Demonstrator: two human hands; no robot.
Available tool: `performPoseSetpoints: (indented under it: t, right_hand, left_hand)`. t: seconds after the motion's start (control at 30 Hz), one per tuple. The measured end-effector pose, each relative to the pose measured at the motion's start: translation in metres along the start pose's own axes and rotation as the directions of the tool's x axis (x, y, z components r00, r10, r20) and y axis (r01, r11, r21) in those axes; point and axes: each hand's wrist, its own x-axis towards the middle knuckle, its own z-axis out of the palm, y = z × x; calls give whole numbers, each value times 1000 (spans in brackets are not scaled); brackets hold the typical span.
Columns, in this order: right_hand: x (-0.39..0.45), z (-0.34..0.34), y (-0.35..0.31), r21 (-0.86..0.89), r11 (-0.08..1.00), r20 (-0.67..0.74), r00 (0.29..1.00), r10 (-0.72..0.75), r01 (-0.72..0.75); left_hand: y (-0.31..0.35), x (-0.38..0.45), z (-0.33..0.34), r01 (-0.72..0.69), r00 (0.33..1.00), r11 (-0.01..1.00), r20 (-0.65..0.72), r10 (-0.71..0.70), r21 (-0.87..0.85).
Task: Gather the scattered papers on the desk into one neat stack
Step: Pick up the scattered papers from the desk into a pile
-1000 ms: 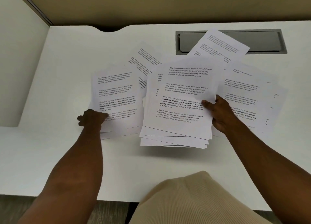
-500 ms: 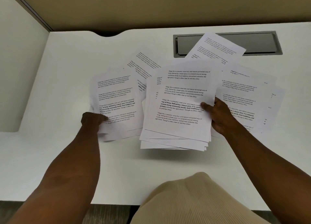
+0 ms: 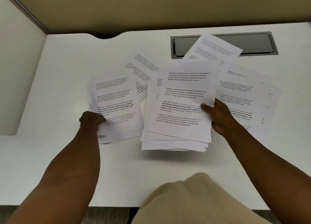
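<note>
Printed white sheets lie spread over the white desk. My right hand grips the right edge of a loose bundle of several sheets, held lifted above the desk with a shadow beneath it. My left hand is closed on the lower left corner of a smaller set of sheets, its near edge raised off the desk. More loose sheets stay flat: a few at the right, one angled sheet at the back, and others behind the left set.
A grey cable hatch is set into the desk at the back right, partly covered by the angled sheet. A beige partition stands behind the desk and a white side panel at the left. My beige ribbed clothing fills the bottom centre.
My left hand has closed on the left set of sheets and lifted its near edge slightly. The right hand still holds the bundle in about the same place.
</note>
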Motion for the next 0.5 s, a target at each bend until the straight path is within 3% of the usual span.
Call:
performPoseSetpoints:
  t: [0.3,0.5]
  right_hand:
    - [2,-3,-3,-2,1000,11,1000,-5,5]
    - [4,-6,-2,-6,1000,-11,1000,-9,9]
  left_hand:
    - [5,-5,5,-76,997,996,-21,75,-48]
    - [0,-2,5,-117,991,973,-81,102,-201]
